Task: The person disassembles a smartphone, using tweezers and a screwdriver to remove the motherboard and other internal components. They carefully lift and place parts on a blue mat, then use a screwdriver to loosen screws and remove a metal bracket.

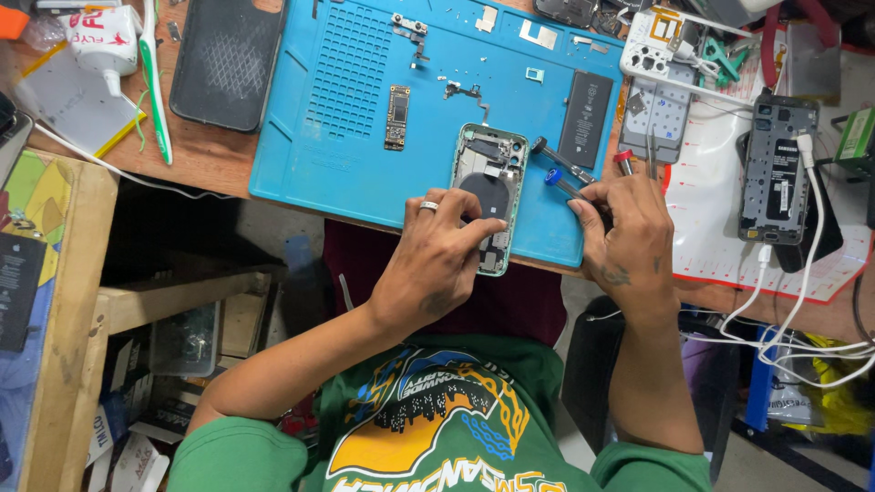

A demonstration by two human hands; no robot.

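An opened phone (489, 159) with a pale green frame lies back-up on the near edge of a blue work mat (346, 182). My left hand (437, 251), with a ring on one finger, rests on the phone's lower part and pins it down. To the right, my right hand (629, 232) is closed around a thin screwdriver (558, 180) with a blue cap, which points toward the phone's right side. A second dark-tipped tool (547, 153) lies just above it, and a red-capped one (623, 162) pokes out behind my fingers.
On the mat lie a small logic board (396, 117), a black battery (584, 118) and loose metal parts. A black phone case (226, 59) and a toothbrush (155, 82) sit at the left. Another opened phone (775, 169) with a white cable lies at the right. A wooden shelf (68, 301) stands lower left.
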